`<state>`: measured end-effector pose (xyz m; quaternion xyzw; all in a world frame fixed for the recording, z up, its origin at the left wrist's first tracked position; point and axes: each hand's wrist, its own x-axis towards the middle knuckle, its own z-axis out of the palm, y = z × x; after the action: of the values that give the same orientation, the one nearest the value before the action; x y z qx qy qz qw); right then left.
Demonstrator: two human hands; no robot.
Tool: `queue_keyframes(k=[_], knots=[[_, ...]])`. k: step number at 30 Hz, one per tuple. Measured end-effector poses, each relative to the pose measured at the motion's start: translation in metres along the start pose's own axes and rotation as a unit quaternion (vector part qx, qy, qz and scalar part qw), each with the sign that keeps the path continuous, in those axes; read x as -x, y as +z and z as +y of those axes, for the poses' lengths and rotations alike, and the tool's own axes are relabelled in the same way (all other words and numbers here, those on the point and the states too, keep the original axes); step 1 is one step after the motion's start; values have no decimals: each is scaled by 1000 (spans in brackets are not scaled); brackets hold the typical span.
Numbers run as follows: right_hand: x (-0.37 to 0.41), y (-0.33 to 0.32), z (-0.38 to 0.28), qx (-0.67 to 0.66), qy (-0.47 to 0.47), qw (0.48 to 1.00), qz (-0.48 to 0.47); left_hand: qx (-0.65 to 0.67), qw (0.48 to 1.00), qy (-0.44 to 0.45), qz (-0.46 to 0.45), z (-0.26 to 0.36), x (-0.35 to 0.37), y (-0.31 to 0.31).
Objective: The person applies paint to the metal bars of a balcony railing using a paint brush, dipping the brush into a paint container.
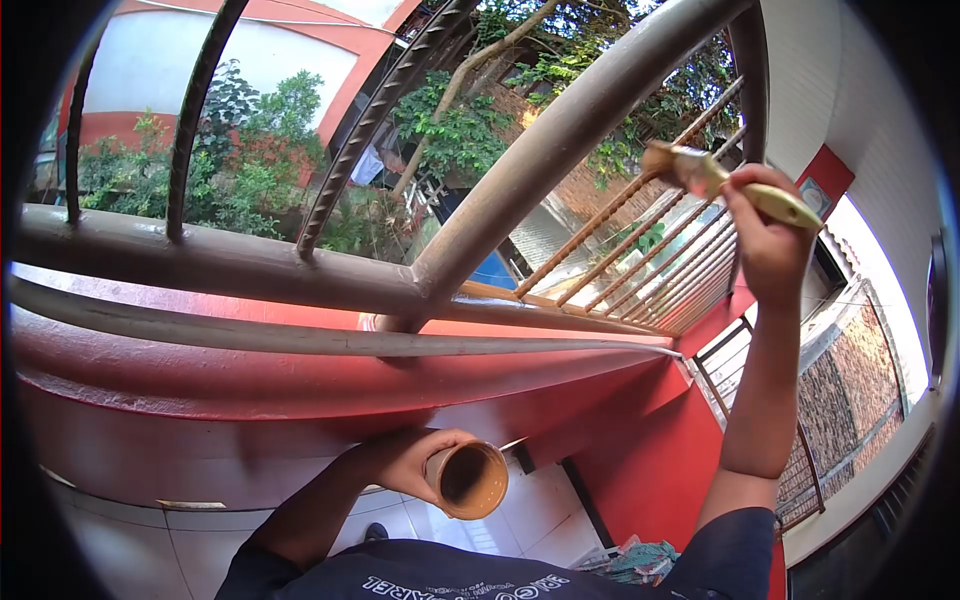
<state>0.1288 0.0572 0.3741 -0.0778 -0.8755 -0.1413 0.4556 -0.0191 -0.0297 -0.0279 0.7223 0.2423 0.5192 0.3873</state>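
Where our right hand (768, 232) is: raised high at the right of the view, arm stretched upward, fingers clenched round the handle of a flat paintbrush (715, 178)
Flat paintbrush: pale yellow handle, its end sticking out to the right past our fist; brown-loaded bristles point left, toward the railing
Bristles (660, 157): near the thick brown diagonal tube (560, 140) but apart from it; we cannot tell whether they touch the thin ribbed bars (600, 262) behind them
Left hand (405, 462): low in the middle of the view, grasping the side of 1 round brown-stained cup (468, 480)
Round brown-stained cup: tipped so that its open mouth faces us, the inside coated dark brown; it sits below the ledge and well apart from the brush
Brown metal railing (200, 262): a wide horizontal rail crosses in front of us, the diagonal tube rises from it, and twisted curved bars stand on it at the left
Red painted ledge (250, 385): runs under the railing, between the rail and our left hand
White tiled floor (540, 510): far beneath the cup
Crumpled teal cloth (640, 560): by the red wall at the bottom, just beside our right sleeve
Dark shirt with white lettering (450, 582): along the bottom edge
Green trees (460, 130): beyond the bars, before red and white buildings
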Motion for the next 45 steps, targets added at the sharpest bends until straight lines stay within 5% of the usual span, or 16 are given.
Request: queue_keyframes(k=[2,4,8,10,12,14,18,22,24,26,30,34,38,42,45], knots=[[-19,-17,4,166,-195,964,69,9,1000,-1,0,-2,0,0],[1,0,-19,273,-240,931,25,7,1000,-4,-7,-2,0,0],[71,56,-36,228,-374,879,-189,4,1000,3,-19,-5,1,-1],[89,61,-45,125,-291,905,-284,12,1000,13,-14,-11,1,-1],[78,59,-53,5,-144,950,-278,21,1000,19,-12,-14,1,1],[56,56,-36,4,-96,974,-203,13,1000,18,-14,-9,1,0],[28,32,-39,87,-108,989,-52,22,999,18,-23,-8,1,-1],[49,50,-55,10,-82,992,-99,10,999,28,-13,-13,2,0],[58,68,-48,-43,0,992,-118,12,999,35,-3,-15,3,1],[60,79,-53,-85,191,960,-186,0,1000,30,-4,-11,3,0],[43,76,-28,-12,110,987,-118,12,1000,18,-11,-4,3,-1],[24,53,-41,-84,81,993,-36,-8,1000,18,-5,-7,4,-1],[43,74,-44,-66,162,967,-183,-4,1000,20,-13,-13,3,1],[-5,42,-22,40,75,995,-52,15,1000,16,-19,-10,3,-2],[-39,6,-21,167,-100,980,49,37,999,35,-14,-12,2,0]])
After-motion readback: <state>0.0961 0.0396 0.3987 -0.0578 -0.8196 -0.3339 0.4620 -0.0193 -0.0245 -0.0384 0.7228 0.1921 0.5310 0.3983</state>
